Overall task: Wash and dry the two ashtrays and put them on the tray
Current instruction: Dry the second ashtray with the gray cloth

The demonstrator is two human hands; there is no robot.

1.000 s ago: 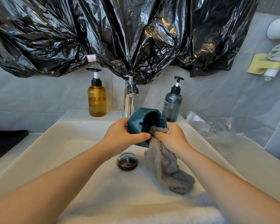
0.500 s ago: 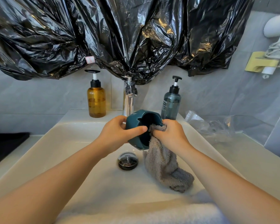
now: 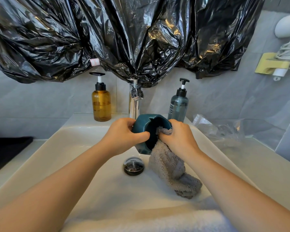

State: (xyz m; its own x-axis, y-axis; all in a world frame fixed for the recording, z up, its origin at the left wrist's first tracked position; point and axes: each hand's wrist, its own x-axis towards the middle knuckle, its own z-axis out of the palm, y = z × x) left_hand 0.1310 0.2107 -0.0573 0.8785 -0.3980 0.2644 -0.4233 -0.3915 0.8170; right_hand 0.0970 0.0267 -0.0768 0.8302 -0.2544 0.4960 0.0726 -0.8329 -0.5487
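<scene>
A dark teal ashtray point(image 3: 143, 126) is held tilted on its side above the white sink basin point(image 3: 84, 148), its hollow facing me. My left hand point(image 3: 122, 136) grips its left rim, thumb across the front edge. My right hand point(image 3: 177, 134) holds a grey cloth point(image 3: 169, 166) and presses a bunched part of it into the ashtray's hollow. The rest of the cloth hangs down and trails on the basin floor. Only one ashtray is in view.
A chrome tap point(image 3: 135, 104) stands behind the ashtray, between an amber pump bottle point(image 3: 101, 104) and a grey-blue pump bottle point(image 3: 178, 104). The drain plug point(image 3: 133, 166) lies below. A black flat tray point(image 3: 5, 151) sits at left, crumpled clear plastic point(image 3: 224, 129) at right, a white towel point(image 3: 149, 221) at the front.
The ashtray has turned a little in my left hand and my right hand has worked the cloth further up inside its hollow. The view has shifted slightly.
</scene>
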